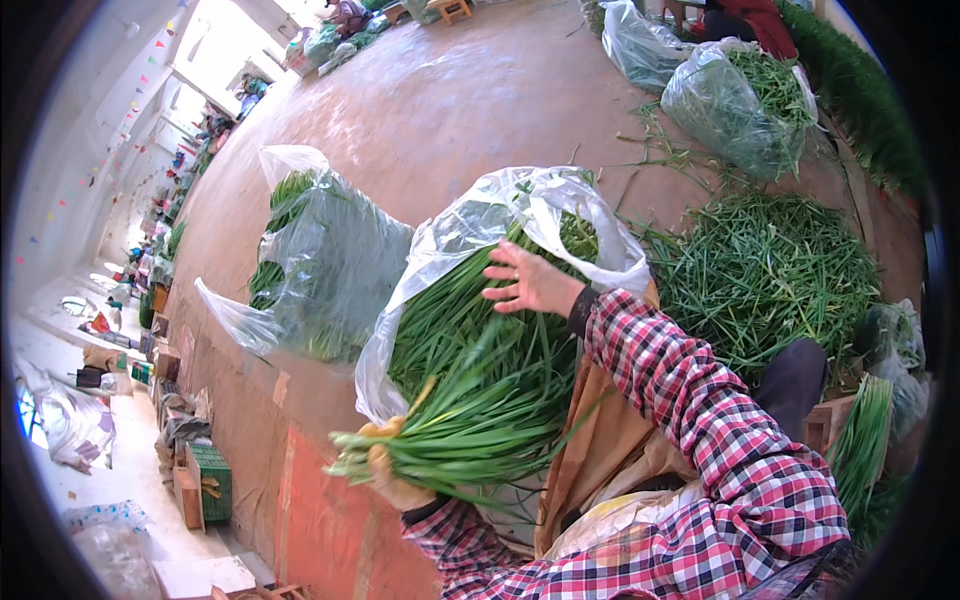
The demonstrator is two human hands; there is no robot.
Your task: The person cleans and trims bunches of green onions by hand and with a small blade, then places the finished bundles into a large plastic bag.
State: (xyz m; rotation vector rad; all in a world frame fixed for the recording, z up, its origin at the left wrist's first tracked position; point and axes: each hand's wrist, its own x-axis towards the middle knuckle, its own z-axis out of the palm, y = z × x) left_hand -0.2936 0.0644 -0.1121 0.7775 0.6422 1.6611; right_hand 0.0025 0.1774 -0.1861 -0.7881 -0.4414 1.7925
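Note:
My left hand (400, 486) is closed around the pale stem ends of a bunch of garlic chives (490, 425), whose long green leaves fan out to the right. Its thumb and fingers look tan, perhaps gloved. Above the bunch, my right hand (532, 281) is open with its fingers spread, over more garlic chives (450, 310) in a clear plastic bag (395, 325). Nothing shows in the right hand. The bag's mouth is spread wide toward me, and the held bunch covers part of its near side.
Another filled plastic bag (345, 265) stands to the left. At right lies a big heap of loose green leaves (765, 275), with a dark shoe (795, 385) beside it. More stuffed bags (735, 110) sit at the far right near a person in red (765, 25). A green crate (208, 480) stands at left.

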